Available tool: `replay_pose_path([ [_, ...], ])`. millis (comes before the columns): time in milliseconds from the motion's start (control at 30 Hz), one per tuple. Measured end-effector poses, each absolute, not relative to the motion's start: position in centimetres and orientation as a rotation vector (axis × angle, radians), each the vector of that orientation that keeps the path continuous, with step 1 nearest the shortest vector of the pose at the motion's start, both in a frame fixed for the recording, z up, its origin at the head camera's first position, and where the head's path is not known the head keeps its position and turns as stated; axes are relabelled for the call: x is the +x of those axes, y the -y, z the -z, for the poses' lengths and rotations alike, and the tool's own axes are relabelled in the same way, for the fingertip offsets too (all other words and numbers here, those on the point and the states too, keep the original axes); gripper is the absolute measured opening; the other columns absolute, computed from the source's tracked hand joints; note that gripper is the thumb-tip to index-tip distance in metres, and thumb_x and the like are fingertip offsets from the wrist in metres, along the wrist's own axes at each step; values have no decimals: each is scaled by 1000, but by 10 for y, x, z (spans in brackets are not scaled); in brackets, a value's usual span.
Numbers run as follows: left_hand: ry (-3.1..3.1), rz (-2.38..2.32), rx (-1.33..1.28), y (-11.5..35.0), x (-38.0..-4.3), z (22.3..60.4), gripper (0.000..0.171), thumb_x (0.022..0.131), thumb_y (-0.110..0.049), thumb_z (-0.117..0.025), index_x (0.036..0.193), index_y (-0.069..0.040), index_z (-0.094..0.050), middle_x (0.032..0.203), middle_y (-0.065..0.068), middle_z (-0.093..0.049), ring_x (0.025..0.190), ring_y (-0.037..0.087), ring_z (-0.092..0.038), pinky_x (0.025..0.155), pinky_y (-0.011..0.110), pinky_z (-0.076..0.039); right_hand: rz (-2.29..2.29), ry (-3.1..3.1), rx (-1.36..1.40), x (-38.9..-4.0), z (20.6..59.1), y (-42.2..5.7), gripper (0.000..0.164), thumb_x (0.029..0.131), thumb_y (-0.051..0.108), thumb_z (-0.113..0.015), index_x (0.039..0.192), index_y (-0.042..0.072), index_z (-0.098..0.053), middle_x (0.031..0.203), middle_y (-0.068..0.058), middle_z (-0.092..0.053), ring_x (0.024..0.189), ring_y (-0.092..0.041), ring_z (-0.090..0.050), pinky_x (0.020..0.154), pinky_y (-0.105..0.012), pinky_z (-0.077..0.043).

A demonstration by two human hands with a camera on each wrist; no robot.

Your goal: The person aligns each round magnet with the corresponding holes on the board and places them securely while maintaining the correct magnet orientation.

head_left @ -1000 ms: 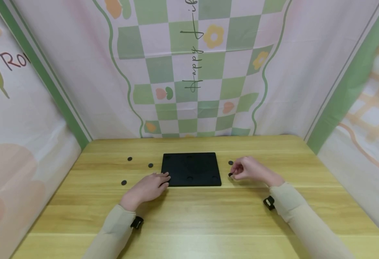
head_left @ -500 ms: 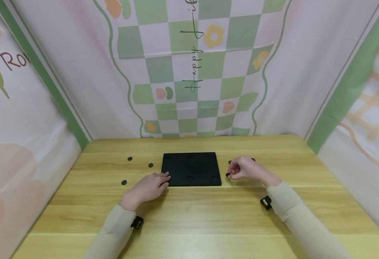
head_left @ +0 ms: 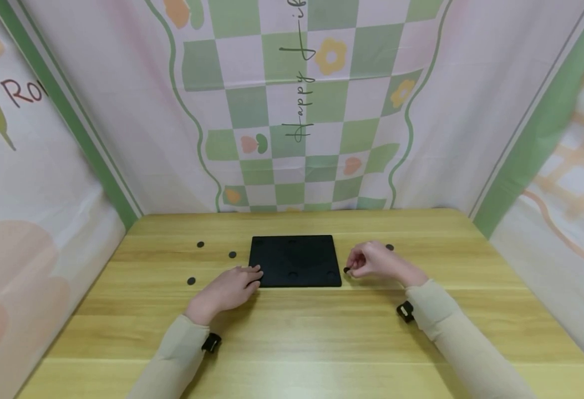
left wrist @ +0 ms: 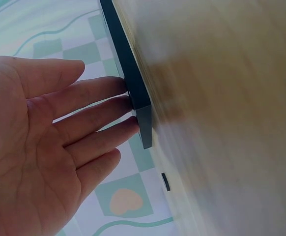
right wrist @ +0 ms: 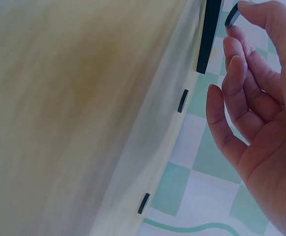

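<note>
A flat black rectangular board (head_left: 294, 260) with shallow round marks near its edges lies mid-table. My left hand (head_left: 228, 289) rests its straight fingertips on the board's near left corner; the left wrist view shows the fingers (left wrist: 96, 115) extended against it. Just off the board's right side, my right hand (head_left: 377, 260) pinches a small black disc (head_left: 346, 270) between thumb and forefinger. In the right wrist view that disc (right wrist: 232, 15) is held on edge, raised off the table, while the other fingers curl loosely.
Three more black discs lie left of the board: a far one (head_left: 200, 244), a middle one (head_left: 232, 255) and a near one (head_left: 191, 281). Another disc (head_left: 389, 247) sits behind the right hand. Printed curtains (head_left: 304, 166) close off the back and sides of the wooden table (head_left: 292, 338).
My right hand has moved slightly left toward the board with the pinched disc, uncovering one disc behind it and covering another. The left hand has stayed in place.
</note>
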State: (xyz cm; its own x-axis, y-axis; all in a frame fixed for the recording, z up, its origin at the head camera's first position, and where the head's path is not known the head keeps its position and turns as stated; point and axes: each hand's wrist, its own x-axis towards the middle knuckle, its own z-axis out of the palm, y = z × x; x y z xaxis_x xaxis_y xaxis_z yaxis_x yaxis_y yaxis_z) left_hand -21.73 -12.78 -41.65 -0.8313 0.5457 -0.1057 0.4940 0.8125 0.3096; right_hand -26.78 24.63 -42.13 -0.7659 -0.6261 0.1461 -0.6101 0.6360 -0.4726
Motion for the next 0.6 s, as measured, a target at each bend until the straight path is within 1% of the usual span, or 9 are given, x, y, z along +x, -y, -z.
replay_pose_path([
  [367,-2804,-408,829,128,-218,417,39,101,-23,-45,136,-7,-52,146,11,-44,136,29,-40,114,46,-29,771,-2804,-1041,-270,421,-239,8,75,9,-75,79,14,-70,73,9,-66,63,1,-57,58,-18,-51],
  [600,-2810,-396,817,127,-217,416,40,102,-25,-43,137,-8,-52,147,8,-43,137,27,-39,115,44,-29,779,-2795,-1067,-271,423,-237,9,74,6,-73,80,12,-71,73,8,-66,63,1,-57,57,-18,-51],
])
